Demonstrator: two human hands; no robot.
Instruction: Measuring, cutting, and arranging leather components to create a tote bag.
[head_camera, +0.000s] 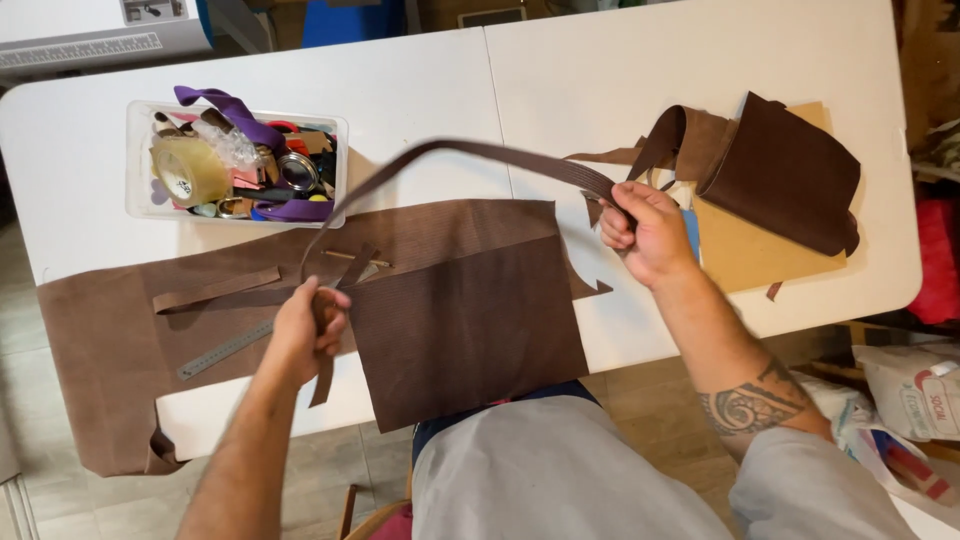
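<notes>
Stretching a long brown leather strip (470, 150) above the white surface (420, 90), the left hand (308, 335) is clamped on its near end and the right hand (645, 230) on its far end; its long axis arcs left to right between both grips, over a brown leather sheet (460, 300), while a clear plastic box (140, 190) holds tape and ribbons
</notes>
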